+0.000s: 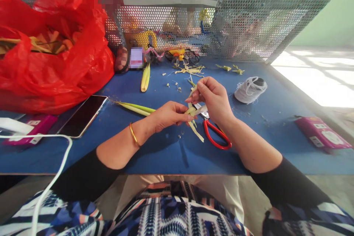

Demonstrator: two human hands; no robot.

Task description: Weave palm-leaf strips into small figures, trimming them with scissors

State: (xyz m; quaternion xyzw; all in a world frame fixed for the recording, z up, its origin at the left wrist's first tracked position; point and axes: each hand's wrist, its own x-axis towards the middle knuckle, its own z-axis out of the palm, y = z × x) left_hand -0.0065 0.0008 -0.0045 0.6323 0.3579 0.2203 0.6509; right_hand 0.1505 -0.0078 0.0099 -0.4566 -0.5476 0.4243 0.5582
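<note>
Pinched in the fingers of my left hand (pixel 173 115) is a small folded piece of pale green husk (pixel 190 111), above the blue table. My right hand (pixel 212 94) is close beside it, thumb and fingertips closed on a thin pale strip of the same husk. A loose strip end (pixel 197 132) hangs below my left fingertips. Red-handled scissors (pixel 207 129) lie on the table under my right hand, their blades partly hidden. Left of my left hand, long green husk leaves (pixel 134 108) rest on the table, partly covered by my wrist.
A spool of white thread (pixel 247 91) stands at right, near a magenta box (pixel 322 132). At left are a red plastic bag (pixel 91 51) of dry husks, a phone (pixel 84 116) and a white cable (pixel 69 147). Husk scraps (pixel 190 70) lie before the perforated metal partition (pixel 166 14); people sit beyond.
</note>
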